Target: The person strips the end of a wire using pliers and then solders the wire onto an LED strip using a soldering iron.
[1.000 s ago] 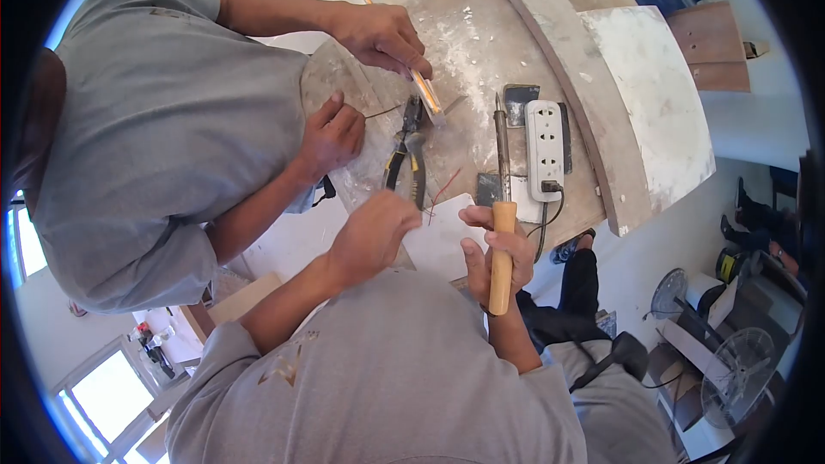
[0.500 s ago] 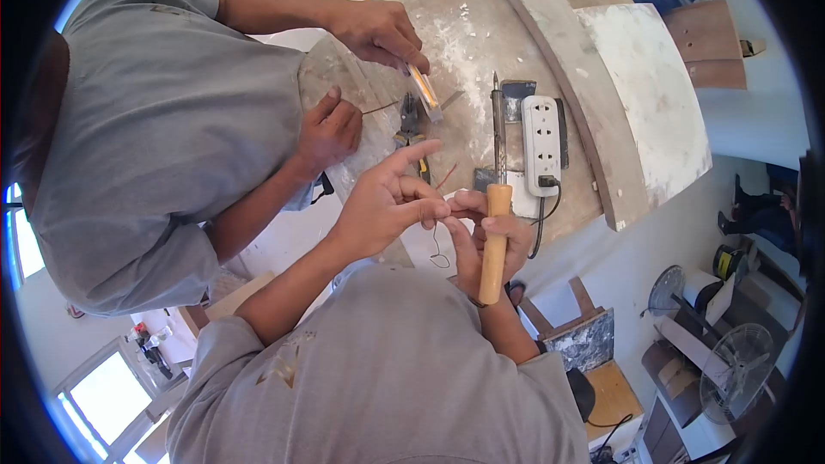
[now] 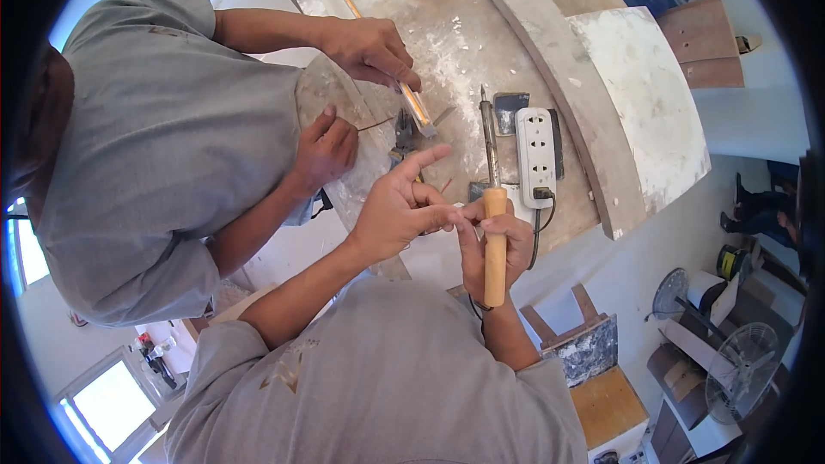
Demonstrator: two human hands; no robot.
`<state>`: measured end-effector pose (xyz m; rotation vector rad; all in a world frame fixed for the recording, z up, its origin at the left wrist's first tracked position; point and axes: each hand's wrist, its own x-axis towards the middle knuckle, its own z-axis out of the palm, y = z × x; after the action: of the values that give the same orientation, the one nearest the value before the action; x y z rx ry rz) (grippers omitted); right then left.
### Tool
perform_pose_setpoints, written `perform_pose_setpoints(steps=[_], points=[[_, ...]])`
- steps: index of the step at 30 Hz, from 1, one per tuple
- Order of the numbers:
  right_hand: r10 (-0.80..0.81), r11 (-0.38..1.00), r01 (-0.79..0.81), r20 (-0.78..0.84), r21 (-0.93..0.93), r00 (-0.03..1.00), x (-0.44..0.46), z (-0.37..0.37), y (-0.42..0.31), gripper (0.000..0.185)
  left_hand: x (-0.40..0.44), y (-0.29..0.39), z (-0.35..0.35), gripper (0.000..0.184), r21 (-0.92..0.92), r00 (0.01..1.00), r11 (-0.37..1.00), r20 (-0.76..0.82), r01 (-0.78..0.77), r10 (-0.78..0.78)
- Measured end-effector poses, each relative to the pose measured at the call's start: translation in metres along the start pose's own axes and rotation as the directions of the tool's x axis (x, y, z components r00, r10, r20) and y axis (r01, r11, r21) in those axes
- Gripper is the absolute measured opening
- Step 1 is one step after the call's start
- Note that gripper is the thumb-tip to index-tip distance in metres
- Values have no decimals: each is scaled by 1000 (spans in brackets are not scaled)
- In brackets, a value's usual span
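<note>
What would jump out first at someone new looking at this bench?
Probably the wooden-handled soldering iron in the right hand, its tip pointing away over the table. Next, the white power strip just right of its shaft, a black plug in the near end. Left of it, a co-worker's hand grips an orange-lined strip.

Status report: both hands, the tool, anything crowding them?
Right hand gripping soldering iron by its wooden handle. Left hand fingertips meeting the right's; anything pinched too small to tell. Pliers and co-worker's hand beyond.
</note>
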<state>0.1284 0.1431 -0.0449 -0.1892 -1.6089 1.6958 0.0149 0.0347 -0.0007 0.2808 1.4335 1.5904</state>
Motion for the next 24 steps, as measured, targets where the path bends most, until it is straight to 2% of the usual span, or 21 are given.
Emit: perform_pose_setpoints(steps=[3,5,6,8,9,11,12,14,15,17,19,21,23,24], points=[[0,999,1,2,-49,1000,3,2,-3,37,0,-6,3,62,10,1000,1000,4,10,-10],[25,1000,-25,-4,-15,1000,1,6,-5,37,-4,-10,5,47,-47,999,999,26,28,-27],[-8,998,7,-17,-64,1000,2,4,-4,37,-6,-12,5,41,-75,999,996,37,38,-36],[-74,985,67,-36,-160,997,6,1,0,38,-11,-16,-4,29,45,996,998,77,45,-48],[-48,986,42,-33,-160,998,6,0,1,39,-14,-16,-9,26,107,994,993,96,45,-55],[8,986,-13,-32,-167,999,4,-3,1,40,-20,0,-5,21,365,996,930,45,50,-71],[-6,985,8,15,-171,1000,6,-3,0,40,-22,6,-5,20,485,997,873,20,55,-74],[-33,984,53,114,-172,993,13,-2,-2,40,-26,6,-9,18,613,999,788,31,-54,44],[-45,984,64,113,-167,993,12,-1,-2,37,-29,6,-14,18,672,994,733,40,-104,105],[-69,984,85,106,-154,992,11,-3,-2,34,-33,3,-30,18,684,992,726,-26,-75,126],[-64,995,66,-26,76,998,11,-22,1,39,-37,1,-45,18,632,981,775,-147,-4,124],[30,982,-13,-87,189,996,6,-42,-2,56,-40,1,-57,19,494,946,864,-316,94,77],[182,965,-168,-52,200,982,-4,-53,-9,77,-32,7,-53,20,386,932,919,-355,75,73],[256,942,-239,-43,234,966,-8,-50,-10,78,-29,11,-50,21,330,923,942,-378,63,71]])
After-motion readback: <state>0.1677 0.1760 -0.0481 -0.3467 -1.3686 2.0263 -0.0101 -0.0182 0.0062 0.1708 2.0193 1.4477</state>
